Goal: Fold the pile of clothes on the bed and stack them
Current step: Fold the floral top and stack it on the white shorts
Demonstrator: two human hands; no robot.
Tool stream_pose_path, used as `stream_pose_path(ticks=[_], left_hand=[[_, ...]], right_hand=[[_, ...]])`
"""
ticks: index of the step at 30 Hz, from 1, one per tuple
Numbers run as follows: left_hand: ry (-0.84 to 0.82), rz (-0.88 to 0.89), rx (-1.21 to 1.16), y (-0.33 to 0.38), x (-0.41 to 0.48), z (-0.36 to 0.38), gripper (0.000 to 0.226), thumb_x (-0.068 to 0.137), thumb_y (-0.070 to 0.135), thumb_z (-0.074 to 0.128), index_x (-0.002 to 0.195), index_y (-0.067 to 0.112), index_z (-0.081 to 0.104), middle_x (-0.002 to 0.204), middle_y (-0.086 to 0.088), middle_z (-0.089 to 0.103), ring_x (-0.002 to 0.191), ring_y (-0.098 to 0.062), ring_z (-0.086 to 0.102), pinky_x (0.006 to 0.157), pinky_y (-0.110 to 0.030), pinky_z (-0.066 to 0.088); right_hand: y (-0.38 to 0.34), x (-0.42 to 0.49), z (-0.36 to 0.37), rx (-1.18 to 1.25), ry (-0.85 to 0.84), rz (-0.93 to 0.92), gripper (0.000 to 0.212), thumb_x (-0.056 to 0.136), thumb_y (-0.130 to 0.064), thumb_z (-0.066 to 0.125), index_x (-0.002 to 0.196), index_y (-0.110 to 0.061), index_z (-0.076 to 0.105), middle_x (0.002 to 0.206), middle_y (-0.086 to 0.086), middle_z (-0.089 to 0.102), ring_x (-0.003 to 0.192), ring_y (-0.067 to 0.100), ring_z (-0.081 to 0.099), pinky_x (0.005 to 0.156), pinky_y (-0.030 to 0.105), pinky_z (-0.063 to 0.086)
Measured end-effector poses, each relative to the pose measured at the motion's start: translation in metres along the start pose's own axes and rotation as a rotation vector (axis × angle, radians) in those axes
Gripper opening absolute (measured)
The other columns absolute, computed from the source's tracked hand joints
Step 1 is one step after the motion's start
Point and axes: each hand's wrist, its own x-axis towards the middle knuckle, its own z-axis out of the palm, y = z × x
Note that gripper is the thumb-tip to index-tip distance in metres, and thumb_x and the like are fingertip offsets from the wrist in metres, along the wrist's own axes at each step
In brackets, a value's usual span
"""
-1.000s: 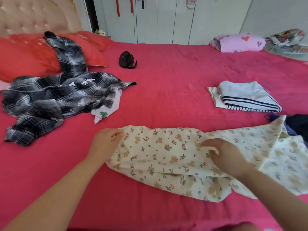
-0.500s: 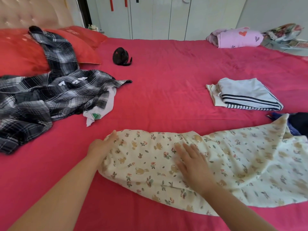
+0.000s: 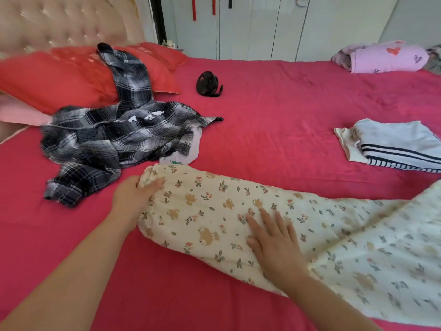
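A cream floral garment (image 3: 210, 211) lies stretched across the near part of the red bed (image 3: 274, 130), running off to the right. My left hand (image 3: 133, 194) grips its left end, fingers curled round the bunched edge. My right hand (image 3: 274, 240) lies flat on the middle of the cloth with fingers straight. A crumpled black-and-white plaid shirt (image 3: 107, 139) lies to the left, partly over a white garment (image 3: 188, 154). A folded stack topped by a light blue striped piece (image 3: 393, 144) sits at the right.
Red pillows (image 3: 59, 77) and a padded headboard (image 3: 66, 25) are at the back left. A small black fan (image 3: 207, 83) rests on the bed behind the plaid shirt. A pink bundle (image 3: 386, 58) lies at the far right. White wardrobe doors (image 3: 274, 25) stand behind.
My left hand has gone from resting on the floral garment's left end to gripping its bunched edge. My right hand stays flat on the cloth's middle. The view has shifted right.
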Motion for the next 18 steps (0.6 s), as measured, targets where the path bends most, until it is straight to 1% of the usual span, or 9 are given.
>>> stream_pose_path(ticks=[2,4,7,9,11,12,13,15,18], left_hand=[[0.073,-0.001,0.061,-0.011,0.003,-0.021,0.036,0.078,0.042,0.071,0.082,0.008,0.06,0.082,-0.008,0.065,0.079,-0.029,0.062,0.072,-0.045,0.052],[0.106,-0.035,0.154,-0.027,0.002,-0.036,0.039,0.078,0.045,0.069,0.078,0.007,0.059,0.078,-0.008,0.064,0.076,-0.028,0.061,0.067,-0.041,0.05],[0.05,-0.124,0.356,-0.058,-0.003,-0.04,0.044,0.081,0.044,0.066,0.077,0.001,0.059,0.076,-0.013,0.063,0.075,-0.032,0.06,0.065,-0.039,0.045],[0.016,-0.153,0.399,-0.067,-0.007,-0.033,0.043,0.084,0.042,0.063,0.09,-0.001,0.06,0.089,-0.017,0.064,0.086,-0.035,0.06,0.071,-0.04,0.046],[0.065,-0.112,0.524,-0.06,-0.009,-0.026,0.053,0.086,0.039,0.061,0.12,-0.001,0.052,0.119,-0.022,0.055,0.109,-0.038,0.051,0.086,-0.046,0.045],[0.102,-0.045,0.636,-0.052,-0.012,-0.021,0.061,0.086,0.039,0.06,0.131,0.003,0.044,0.132,-0.022,0.046,0.119,-0.039,0.044,0.093,-0.049,0.041],[0.139,0.066,0.732,-0.041,-0.017,-0.014,0.064,0.086,0.039,0.06,0.137,0.006,0.038,0.138,-0.019,0.039,0.125,-0.038,0.038,0.097,-0.051,0.038],[0.127,0.335,0.791,-0.016,-0.034,0.006,0.059,0.088,0.038,0.057,0.137,0.012,0.039,0.141,-0.012,0.037,0.128,-0.033,0.034,0.1,-0.049,0.035],[-0.133,0.598,0.709,0.015,-0.078,0.058,0.05,0.092,0.041,0.05,0.136,0.018,0.043,0.139,-0.001,0.039,0.127,-0.021,0.037,0.103,-0.039,0.035]], right_hand=[[-0.019,0.001,0.007,0.037,-0.003,-0.017,0.05,0.093,-0.056,0.006,0.136,-0.05,-0.02,0.156,-0.011,-0.013,0.143,0.019,-0.019,0.115,0.042,-0.008],[-0.03,-0.002,0.014,0.054,-0.037,-0.015,0.051,0.094,-0.056,0.006,0.141,-0.049,-0.01,0.156,-0.012,-0.011,0.143,0.018,-0.019,0.115,0.042,-0.007],[-0.032,-0.011,0.02,0.035,-0.102,-0.028,0.051,0.094,-0.055,0.006,0.144,-0.046,-0.004,0.156,-0.012,-0.014,0.137,0.015,-0.028,0.113,0.042,-0.012],[-0.029,-0.016,0.019,0.018,-0.108,-0.057,0.052,0.095,-0.055,0.006,0.144,-0.045,-0.006,0.156,-0.01,-0.015,0.134,0.015,-0.03,0.112,0.041,-0.013],[-0.023,-0.019,0.014,0.009,-0.093,-0.075,0.052,0.096,-0.054,0.01,0.144,-0.046,-0.007,0.156,-0.009,-0.013,0.137,0.014,-0.027,0.113,0.039,-0.011],[-0.019,-0.02,0.01,0.014,-0.086,-0.078,0.052,0.096,-0.053,0.012,0.144,-0.046,-0.006,0.157,-0.009,-0.011,0.14,0.013,-0.023,0.114,0.038,-0.009],[-0.014,-0.021,0.006,0.027,-0.081,-0.08,0.052,0.096,-0.053,0.014,0.144,-0.046,-0.004,0.157,-0.009,-0.009,0.142,0.013,-0.019,0.114,0.037,-0.009],[-0.001,-0.024,-0.004,0.039,-0.069,-0.085,0.051,0.096,-0.052,0.017,0.145,-0.045,0.004,0.157,-0.01,-0.003,0.144,0.013,-0.01,0.114,0.035,-0.007],[0.026,-0.028,-0.02,-0.008,-0.046,-0.075,0.047,0.098,-0.045,0.023,0.145,-0.04,0.016,0.156,-0.007,0.014,0.145,0.015,0.003,0.117,0.038,0.0]])
